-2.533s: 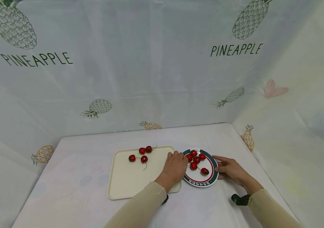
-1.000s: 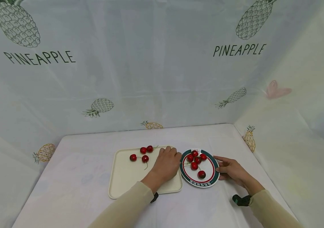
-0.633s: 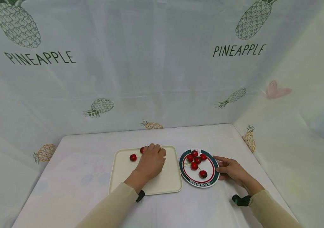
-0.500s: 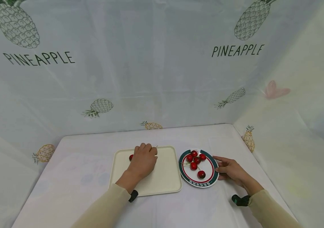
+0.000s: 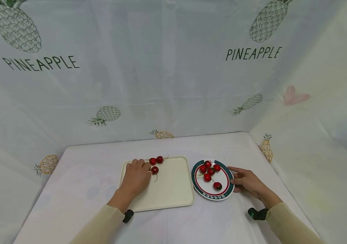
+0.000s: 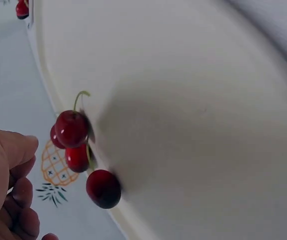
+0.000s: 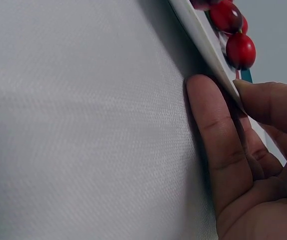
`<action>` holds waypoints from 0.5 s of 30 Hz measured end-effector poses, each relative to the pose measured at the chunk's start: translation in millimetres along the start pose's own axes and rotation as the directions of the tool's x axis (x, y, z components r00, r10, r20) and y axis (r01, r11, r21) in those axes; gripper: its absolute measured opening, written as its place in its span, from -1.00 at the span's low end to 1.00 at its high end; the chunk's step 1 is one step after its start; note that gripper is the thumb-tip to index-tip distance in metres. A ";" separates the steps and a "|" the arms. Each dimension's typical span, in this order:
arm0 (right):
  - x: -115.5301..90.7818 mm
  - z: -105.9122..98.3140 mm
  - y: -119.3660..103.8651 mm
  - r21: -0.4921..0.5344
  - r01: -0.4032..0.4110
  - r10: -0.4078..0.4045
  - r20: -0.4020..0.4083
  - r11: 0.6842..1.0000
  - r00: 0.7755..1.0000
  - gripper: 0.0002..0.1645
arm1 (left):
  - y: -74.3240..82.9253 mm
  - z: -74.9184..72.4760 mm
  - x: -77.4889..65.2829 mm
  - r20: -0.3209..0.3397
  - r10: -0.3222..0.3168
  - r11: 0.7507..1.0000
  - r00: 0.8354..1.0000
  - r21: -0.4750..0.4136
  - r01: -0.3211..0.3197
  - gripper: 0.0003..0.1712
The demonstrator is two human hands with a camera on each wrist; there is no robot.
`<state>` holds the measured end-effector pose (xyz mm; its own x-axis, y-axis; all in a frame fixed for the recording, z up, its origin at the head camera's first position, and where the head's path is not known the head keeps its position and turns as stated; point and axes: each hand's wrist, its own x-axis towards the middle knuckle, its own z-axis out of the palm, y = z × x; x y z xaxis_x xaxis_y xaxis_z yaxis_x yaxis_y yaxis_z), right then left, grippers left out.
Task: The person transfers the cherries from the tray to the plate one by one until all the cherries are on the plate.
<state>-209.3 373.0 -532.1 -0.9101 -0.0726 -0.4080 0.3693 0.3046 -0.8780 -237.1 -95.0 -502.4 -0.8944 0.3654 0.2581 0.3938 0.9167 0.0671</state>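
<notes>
My left hand (image 5: pixel 136 178) is over the left part of a cream tray (image 5: pixel 173 189), its fingers loosely bent and holding nothing. In the left wrist view, several stemmed cherries (image 6: pixel 103 189) sit on the tray just beyond the thumb (image 6: pixel 21 146), apart from it. From above, one cherry (image 5: pixel 155 170) shows right beside the left fingers, and another is hidden under the hand. On the right, my right hand (image 5: pixel 246 183) pinches the rim of a white plate (image 5: pixel 202 188) with a green band, thumb on top and fingers beneath. Several cherries (image 5: pixel 211 171) lie on that plate.
Tray and plate stand side by side on a table with a pale cloth (image 5: pixel 79 189). Behind rises a hanging cloth (image 5: pixel 161 78) printed with pineapples, and another cloth wall (image 5: pixel 320 142) borders the right side.
My left hand has moved left from the plate's edge across the tray, passing over the cherries there. The lowest cherry on the plate has shifted slightly. My right hand has stayed at the rim.
</notes>
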 end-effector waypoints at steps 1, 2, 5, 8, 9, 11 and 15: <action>0.1 -0.1 -0.1 0.002 0.000 0.000 0.001 1.000 1.000 -0.17 | 1.2 0.3 -1.1 0.015 0.000 1.000 1.000 -0.001 0.000 -0.77; 0.0 -0.2 -0.2 0.003 0.000 0.000 0.003 1.000 1.000 -0.17 | 2.5 0.7 -1.9 0.029 0.000 1.000 1.000 0.000 0.000 -0.75; -0.2 -0.2 -0.4 0.003 -0.001 0.001 0.004 1.000 1.000 -0.17 | 6.8 1.4 -3.4 0.076 -0.001 1.000 0.997 0.002 0.001 -0.71; -0.3 -0.3 -0.4 0.004 0.000 0.000 0.006 1.000 1.000 -0.17 | 10.1 4.6 -4.3 0.102 -0.011 1.000 0.995 -0.010 0.012 -0.64; -0.3 -0.2 -0.3 0.003 -0.001 0.001 0.005 1.000 1.000 -0.17 | 10.6 6.5 -4.5 0.107 -0.017 1.000 0.994 -0.011 0.018 -0.62; -0.2 -0.3 0.0 0.002 -0.003 0.003 0.002 1.000 1.000 -0.18 | 11.2 11.0 -5.0 0.121 -0.031 0.999 0.992 -0.013 0.033 -0.57; 0.0 -0.3 0.8 -0.005 -0.010 0.010 -0.011 1.000 1.000 -0.18 | 10.7 18.2 -5.8 0.136 -0.050 0.999 0.990 -0.014 0.052 -0.52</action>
<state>-209.0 373.5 -532.8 -0.9082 -0.0594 -0.4142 0.3776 0.3104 -0.8724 -231.5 -84.4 -520.8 -0.9334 0.3378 0.1214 0.3495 0.9322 0.0938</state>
